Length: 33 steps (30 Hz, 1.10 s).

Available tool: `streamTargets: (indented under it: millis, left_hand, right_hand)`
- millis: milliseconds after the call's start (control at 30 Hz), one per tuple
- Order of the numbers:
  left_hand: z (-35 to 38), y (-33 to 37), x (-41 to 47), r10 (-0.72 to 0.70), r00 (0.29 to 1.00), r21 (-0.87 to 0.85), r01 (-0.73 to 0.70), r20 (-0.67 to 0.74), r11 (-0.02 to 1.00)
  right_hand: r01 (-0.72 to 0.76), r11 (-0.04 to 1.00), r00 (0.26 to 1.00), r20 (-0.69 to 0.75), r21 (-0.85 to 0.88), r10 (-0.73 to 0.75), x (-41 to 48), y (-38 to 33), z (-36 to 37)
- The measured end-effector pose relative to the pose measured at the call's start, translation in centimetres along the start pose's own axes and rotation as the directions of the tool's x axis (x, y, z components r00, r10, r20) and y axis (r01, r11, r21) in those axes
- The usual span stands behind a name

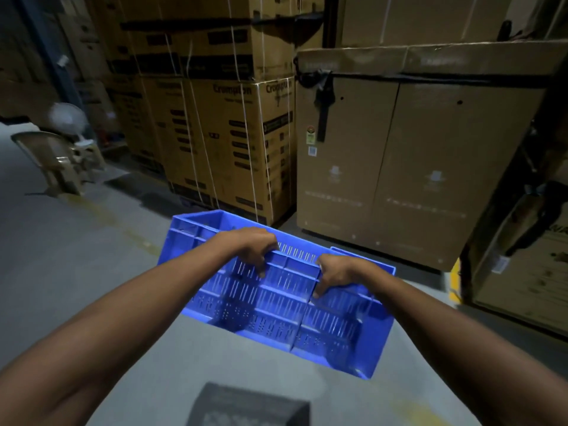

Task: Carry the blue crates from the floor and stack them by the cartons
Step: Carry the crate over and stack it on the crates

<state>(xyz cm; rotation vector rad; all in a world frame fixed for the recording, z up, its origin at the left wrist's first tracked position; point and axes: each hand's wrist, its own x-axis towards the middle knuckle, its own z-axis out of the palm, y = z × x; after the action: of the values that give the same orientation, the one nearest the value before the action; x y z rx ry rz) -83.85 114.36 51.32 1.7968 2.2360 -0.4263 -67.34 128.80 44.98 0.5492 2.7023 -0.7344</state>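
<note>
One blue crate [276,299] is held off the floor [61,272] by two bare hands, tilted so its slotted side wall and ribs face the camera. The left hand [252,244] curls over the crate's near top rim, fingers hooked down over the edge and onto the wall. The right hand [333,275] grips the same rim just beside it, fingers folded over the edge, thumb pressed against the slotted wall. Both hands are closed on the crate; both forearms reach in from the bottom corners.

A second blue edge [362,256] shows just behind the right hand — whether it belongs to another crate cannot be told.

Ahead stand the cartons: a strapped stack with printed lettering [233,142] to the left, at least two tiers high, and a large plain brown carton [415,167] to the right with a black strap [324,99] hanging down its front. The crate hangs near the foot of these, in front of the gap between them.

At far left are two plastic chairs [58,161] and one fan [69,116], blurred. One dark box [249,407] lies on the floor at the bottom edge.
</note>
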Motion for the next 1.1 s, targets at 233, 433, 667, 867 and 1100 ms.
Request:
streamTargets:
  millis: [233, 433, 667, 867, 1100]
  left_hand:
    - [0.0, -10.8, 11.8, 0.054, 0.998, -0.075, -0.052, 0.032, 0.996]
    - [-2.2, -18.4, 21.6, 0.122, 0.983, -0.029, -0.119, 0.135, 0.993]
    - [-4.8, -20.5, 32.5, 0.247, 0.968, 0.109, -0.242, -0.038, 0.964]
    - [-5.0, -18.4, 43.7, 0.281, 0.937, 0.157, -0.251, -0.210, 0.955]
    - [-5.4, -16.3, 57.8, 0.233, 0.946, 0.180, -0.194, -0.228, 0.964]
  right_hand:
    - [-0.079, 0.996, 0.983, -0.171, -0.038, 0.071, 12.7, 1.1, -4.1]
    - [-0.277, 0.960, 0.940, -0.219, -0.047, 0.261, 21.1, 1.2, -7.6]
    - [-0.415, 0.908, 0.855, -0.370, -0.066, 0.364, 25.8, 6.4, -11.7]
    - [-0.478, 0.872, 0.799, -0.464, -0.104, 0.382, 29.7, 15.4, -15.3]
    - [-0.519, 0.847, 0.774, -0.486, -0.117, 0.406, 36.4, 27.4, -18.9]
